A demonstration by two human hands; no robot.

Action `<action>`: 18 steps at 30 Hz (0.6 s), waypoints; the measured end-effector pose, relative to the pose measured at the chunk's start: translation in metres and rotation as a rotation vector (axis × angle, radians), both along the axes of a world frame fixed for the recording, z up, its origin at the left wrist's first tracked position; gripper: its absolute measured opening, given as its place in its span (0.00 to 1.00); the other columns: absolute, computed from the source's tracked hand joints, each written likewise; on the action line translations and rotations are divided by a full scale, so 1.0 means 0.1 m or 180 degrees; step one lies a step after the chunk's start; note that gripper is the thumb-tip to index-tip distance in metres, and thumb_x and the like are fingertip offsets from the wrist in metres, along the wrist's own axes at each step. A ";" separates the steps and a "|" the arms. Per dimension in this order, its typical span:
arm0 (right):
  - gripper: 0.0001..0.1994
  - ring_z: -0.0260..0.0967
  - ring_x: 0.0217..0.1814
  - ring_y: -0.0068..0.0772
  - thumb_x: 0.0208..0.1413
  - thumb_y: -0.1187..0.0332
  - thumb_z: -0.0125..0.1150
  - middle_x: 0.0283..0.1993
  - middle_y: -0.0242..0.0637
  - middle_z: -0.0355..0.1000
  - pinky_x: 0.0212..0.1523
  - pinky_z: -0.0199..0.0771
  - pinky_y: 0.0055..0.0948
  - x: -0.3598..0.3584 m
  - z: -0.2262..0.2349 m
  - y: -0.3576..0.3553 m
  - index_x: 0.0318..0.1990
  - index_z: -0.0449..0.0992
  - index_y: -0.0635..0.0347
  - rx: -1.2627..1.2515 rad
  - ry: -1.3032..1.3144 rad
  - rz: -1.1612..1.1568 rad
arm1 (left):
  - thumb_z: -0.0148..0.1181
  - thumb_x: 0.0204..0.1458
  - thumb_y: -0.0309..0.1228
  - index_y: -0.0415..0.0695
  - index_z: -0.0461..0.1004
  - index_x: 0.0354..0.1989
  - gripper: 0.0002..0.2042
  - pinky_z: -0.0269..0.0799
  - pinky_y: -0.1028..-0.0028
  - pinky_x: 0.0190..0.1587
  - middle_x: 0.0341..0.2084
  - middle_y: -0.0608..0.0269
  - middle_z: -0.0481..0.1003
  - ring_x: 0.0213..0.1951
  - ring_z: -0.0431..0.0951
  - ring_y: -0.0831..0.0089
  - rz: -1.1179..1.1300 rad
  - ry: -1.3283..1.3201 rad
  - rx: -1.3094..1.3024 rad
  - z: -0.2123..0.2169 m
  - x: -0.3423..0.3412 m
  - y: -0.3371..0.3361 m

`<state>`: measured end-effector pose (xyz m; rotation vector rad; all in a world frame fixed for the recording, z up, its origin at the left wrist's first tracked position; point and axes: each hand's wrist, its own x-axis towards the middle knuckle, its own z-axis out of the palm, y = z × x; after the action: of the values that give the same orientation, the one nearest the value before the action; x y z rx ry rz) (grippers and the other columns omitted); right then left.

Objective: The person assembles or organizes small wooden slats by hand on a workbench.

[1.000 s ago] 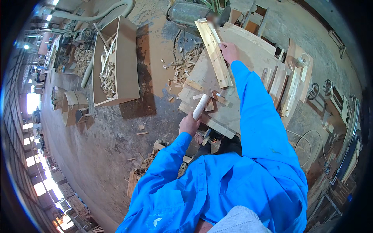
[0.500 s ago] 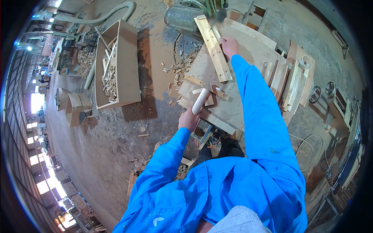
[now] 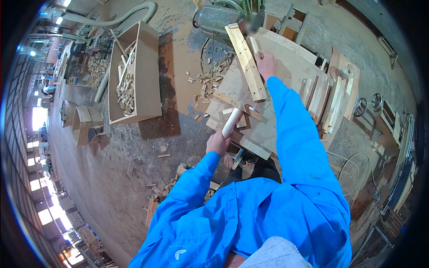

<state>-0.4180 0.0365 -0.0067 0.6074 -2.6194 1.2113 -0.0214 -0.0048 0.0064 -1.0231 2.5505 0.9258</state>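
Observation:
My left hand (image 3: 217,143) is closed around the near end of a pale, rounded wooden piece (image 3: 231,122), whose far end reaches over the table's near edge. With my arm stretched far forward, my right hand (image 3: 266,64) grips a short wooden strip (image 3: 254,44). That strip lies along the right side of a long light wooden board (image 3: 247,64) with dark holes. The far end of the strip points at the blurred round part (image 3: 253,23) of a green machine (image 3: 214,18). My right fingers are partly hidden by the hand itself.
Small wood offcuts (image 3: 241,117) lie on the worktable (image 3: 286,62) between my hands. Several curved wooden pieces (image 3: 318,91) are stacked at its right. A large box (image 3: 148,73) of scraps stands at left; chips (image 3: 208,85) litter the floor. A cable (image 3: 357,154) loops at right.
The view has shifted slightly. My right hand has drawn a little toward me with the strip. My left hand keeps its hold on the rounded piece.

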 end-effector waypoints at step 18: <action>0.14 0.82 0.51 0.54 0.64 0.56 0.64 0.47 0.47 0.85 0.54 0.80 0.48 0.11 -0.04 -0.65 0.50 0.89 0.48 0.0305 -0.1123 0.0141 | 0.66 0.61 0.47 0.43 0.76 0.50 0.20 0.79 0.44 0.46 0.38 0.40 0.84 0.44 0.84 0.39 0.0260 -0.0299 0.0137 0.06 0.56 -0.02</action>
<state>-0.4074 -0.0286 -0.0103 0.5095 -2.9830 1.3171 0.0350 -0.0068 0.0128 -1.1382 2.4179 0.9264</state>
